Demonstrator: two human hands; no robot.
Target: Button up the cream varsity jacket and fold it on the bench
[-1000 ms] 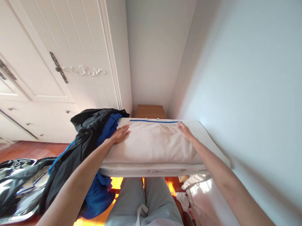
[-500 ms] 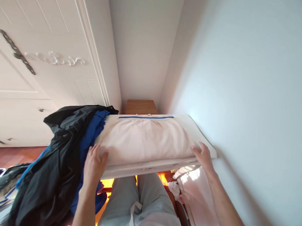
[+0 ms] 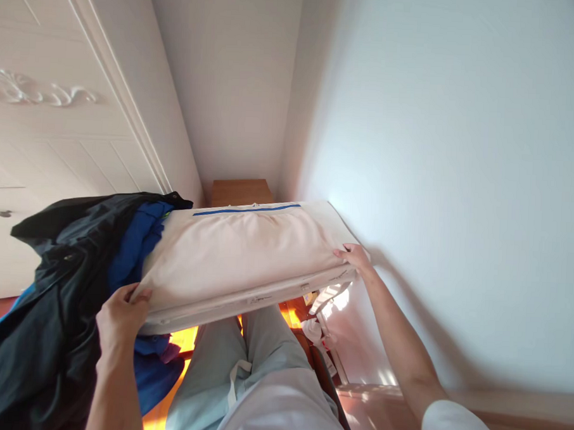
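A cream-white cloth garment (image 3: 242, 251) with a blue stripe along its far edge lies spread over a white board (image 3: 329, 218). At the cloth's near left corner, my left hand (image 3: 125, 312) pinches the fabric between thumb and fingers. My right hand (image 3: 354, 256) is closed on the cloth's right edge. Beside the left end of the board, black (image 3: 64, 307) and blue (image 3: 136, 240) clothes hang in a heap.
A white cabinet (image 3: 71, 155) with raised ornament stands on the left. A pale wall (image 3: 435, 183) rises close on the right. Behind the board is a wooden box-like piece (image 3: 243, 191). My legs (image 3: 262, 341) are below the board.
The view has shifted to the right. Both hands, loosely resting with fingers apart before, have closed on the cloth, and its near left corner is pulled out toward the left.
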